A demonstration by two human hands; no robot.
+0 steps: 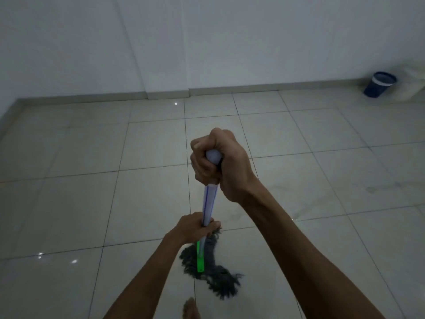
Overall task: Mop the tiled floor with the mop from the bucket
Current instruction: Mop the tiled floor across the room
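Observation:
I hold a mop with a white handle that turns green near its base. Its dark grey string head lies spread on the pale tiled floor just in front of my foot. My right hand grips the rounded top end of the handle. Lower down, my left hand grips the shaft just above the green part. A dark blue bucket stands far off at the right, against the wall.
White walls with a low skirting close off the far side and left corner. A pale object sits beside the bucket. My bare foot shows at the bottom edge. Wet streaks mark the tiles at right.

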